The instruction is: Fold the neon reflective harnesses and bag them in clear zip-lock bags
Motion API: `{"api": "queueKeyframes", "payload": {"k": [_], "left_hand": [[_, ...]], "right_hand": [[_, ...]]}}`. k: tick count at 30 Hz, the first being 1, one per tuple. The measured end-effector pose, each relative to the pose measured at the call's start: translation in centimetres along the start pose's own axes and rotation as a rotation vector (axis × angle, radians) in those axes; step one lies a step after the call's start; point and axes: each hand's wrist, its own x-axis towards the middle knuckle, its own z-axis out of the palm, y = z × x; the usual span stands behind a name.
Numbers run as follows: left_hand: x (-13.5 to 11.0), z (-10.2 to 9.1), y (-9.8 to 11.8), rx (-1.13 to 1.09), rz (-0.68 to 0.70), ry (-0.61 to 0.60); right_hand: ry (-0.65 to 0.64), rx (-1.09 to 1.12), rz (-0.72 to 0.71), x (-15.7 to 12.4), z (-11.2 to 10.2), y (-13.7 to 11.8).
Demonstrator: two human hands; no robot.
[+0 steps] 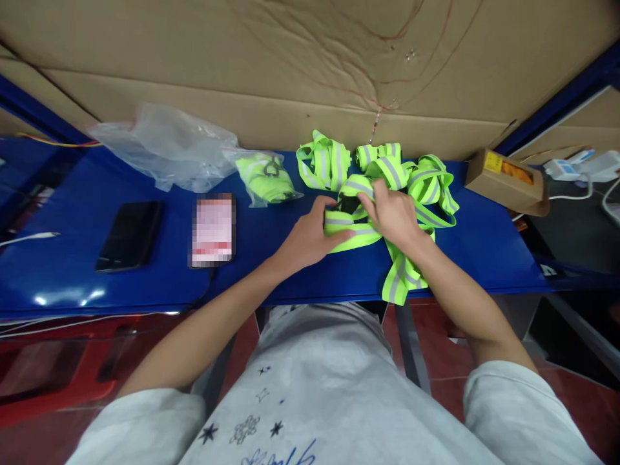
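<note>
A neon-yellow reflective strap [356,240] with a grey stripe lies looped across the blue table in front of me. My left hand [310,234] grips its left end, thumb on top and fingers curled under the band. My right hand [393,213] is closed over the strap's middle, thumb and fingertips pinching it. From under my right wrist a loose tail [397,284] hangs to the table's front edge. Right behind my hands are more strap bundles: a coil [323,161], a folded one [382,161] and a looped one [433,184].
A clear bag with a folded neon strap [266,179] lies left of the coils, beside crumpled plastic bags [169,145]. Further left are a screen-lit device [212,231] and a black phone [130,236]. An open cardboard box [506,181] stands right, before a cardboard wall [194,51].
</note>
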Motion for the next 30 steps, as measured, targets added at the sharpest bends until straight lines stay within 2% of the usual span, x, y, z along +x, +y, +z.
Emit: {"api": "queueKeyframes", "payload": {"k": [4, 6, 8, 12, 15, 18, 21, 23, 25, 27, 30], "left_hand": [[-1.4, 0.3, 1.9, 0.298, 0.014, -0.036], [-1.6, 0.2, 2.3, 0.349, 0.031, 0.002], [-1.4, -0.1, 2.3, 0.302, 0.043, 0.017], [0.5, -1.8, 1.7, 0.033, 0.145, 0.113], [1.9, -3.3, 1.8, -0.347, 0.165, 0.151], [2.3, -4.4, 2.8, -0.724, 0.071, 0.020], [1.6, -4.6, 3.6, -0.931, -0.003, -0.138], [1.1, -4.3, 3.8, -0.973, -0.057, -0.224], [0.8, -3.9, 3.6, -0.930, -0.094, -0.219], [1.1, -3.5, 3.1, -0.804, -0.072, -0.084], [1.8, -3.5, 2.1, -0.513, 0.063, 0.139]], "right_hand": [[0.131, 0.146, 0.120, -0.2, -0.5, 0.3], [0.208, 0.196, 0.126, -0.4, -0.7, 0.6], [0.275, 0.251, 0.099, -0.4, -0.8, 1.0], [0.337, 0.322, -0.075, -0.1, -0.8, 2.3], [0.423, 0.287, -0.167, 0.1, -0.4, 3.6], [0.543, 0.178, -0.147, 0.0, 0.6, 4.5], [0.617, 0.049, -0.078, -0.5, 1.3, 4.8], [0.615, -0.001, -0.033, -0.6, 1.3, 4.8], [0.567, -0.003, -0.027, -0.5, 0.8, 4.7], [0.455, 0.050, -0.098, -0.3, 0.0, 4.8], [0.281, 0.229, -0.223, -0.1, -1.3, 5.3]]}}
